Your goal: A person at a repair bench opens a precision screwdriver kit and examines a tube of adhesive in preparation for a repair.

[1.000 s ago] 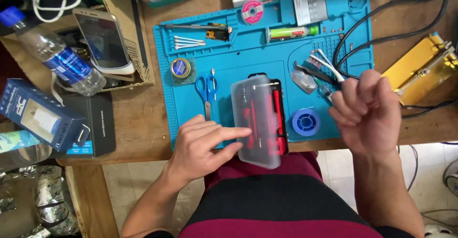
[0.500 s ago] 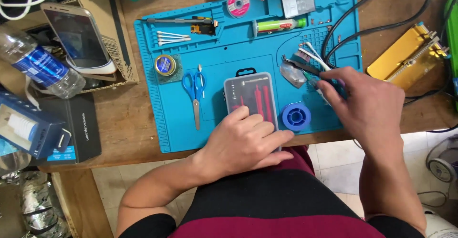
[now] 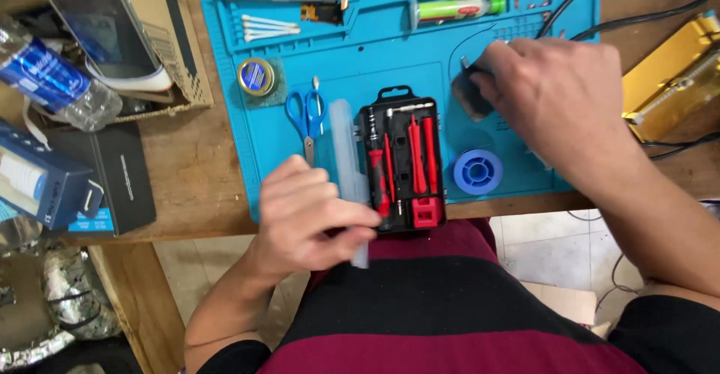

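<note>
A black tool case (image 3: 401,166) with red screwdrivers lies open on the blue work mat (image 3: 360,52), at its near edge. My left hand (image 3: 311,213) grips the case's clear lid (image 3: 349,172), which stands swung up on the case's left side. My right hand (image 3: 555,93) rests over the mat's right part, fingers curled on a small dark object (image 3: 471,93) that is mostly hidden. A blue solder spool (image 3: 478,171) sits between the case and my right wrist.
Blue scissors (image 3: 305,112), a round tin (image 3: 256,76), cotton swabs (image 3: 264,26) and a green tube (image 3: 454,8) lie on the mat. A phone (image 3: 101,29), a water bottle (image 3: 56,82) and boxes (image 3: 71,179) are at the left. A yellow device (image 3: 667,82) with cables stands at the right.
The clear lid, shut over the case before, has been swung open to the left by my left hand. My right hand has shifted left onto a small dark object.
</note>
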